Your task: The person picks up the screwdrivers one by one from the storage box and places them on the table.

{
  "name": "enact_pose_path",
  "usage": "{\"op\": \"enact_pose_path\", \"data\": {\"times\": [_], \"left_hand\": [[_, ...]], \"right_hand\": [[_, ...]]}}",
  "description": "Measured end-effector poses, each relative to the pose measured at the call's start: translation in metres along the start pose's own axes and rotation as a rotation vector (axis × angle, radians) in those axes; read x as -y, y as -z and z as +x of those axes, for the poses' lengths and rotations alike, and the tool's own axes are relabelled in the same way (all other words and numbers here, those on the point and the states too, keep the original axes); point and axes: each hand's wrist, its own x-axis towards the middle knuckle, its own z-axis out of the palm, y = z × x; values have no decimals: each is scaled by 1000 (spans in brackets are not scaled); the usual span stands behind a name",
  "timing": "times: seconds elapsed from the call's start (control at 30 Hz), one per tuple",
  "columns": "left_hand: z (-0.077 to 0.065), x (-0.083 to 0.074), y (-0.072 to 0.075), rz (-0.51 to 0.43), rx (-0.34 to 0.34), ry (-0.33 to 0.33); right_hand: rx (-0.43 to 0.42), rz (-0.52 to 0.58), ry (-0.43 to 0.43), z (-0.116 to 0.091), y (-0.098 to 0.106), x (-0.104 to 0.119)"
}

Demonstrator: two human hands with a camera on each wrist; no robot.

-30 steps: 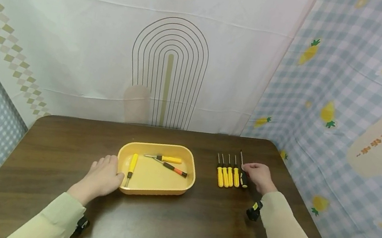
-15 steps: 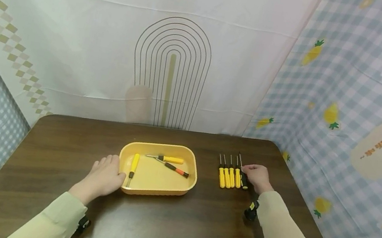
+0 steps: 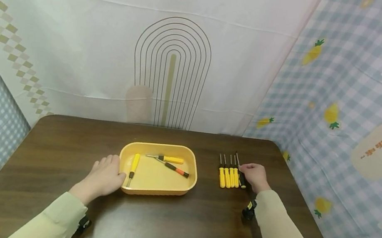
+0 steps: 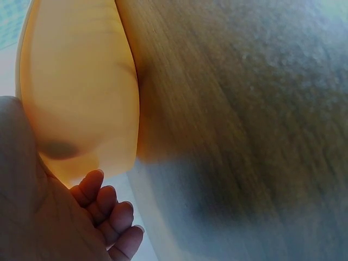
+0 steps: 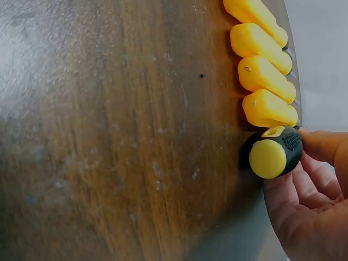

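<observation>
Left hand: the left hand [image 3: 105,175] seems to grip one rounded yellow plastic tray [image 3: 154,178] at its left end; its wrist view is dim.
Right hand: the right hand [image 3: 255,177] pinches one black-and-yellow-handled screwdriver [image 5: 274,154] over the brown wood-grain table [image 3: 160,232].
Row: four yellow-handled screwdrivers with black collars [image 3: 227,178], just beside the held one.
Tray: two yellow-handled screwdrivers [image 3: 172,159], one black-and-orange-handled screwdriver [image 3: 175,169].

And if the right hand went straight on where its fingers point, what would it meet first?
Beyond the black-handled screwdriver the right hand pinches, probably the nearest yellow-handled screwdriver; whether they touch is unclear.
</observation>
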Motion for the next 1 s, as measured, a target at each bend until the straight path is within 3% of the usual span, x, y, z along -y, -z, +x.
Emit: {"op": "enact_pose_path", "data": {"times": [1.0], "left_hand": [[-2, -3, 2, 0, 5, -6]], "right_hand": [[-12, -8, -7, -7, 5, -4]]}}
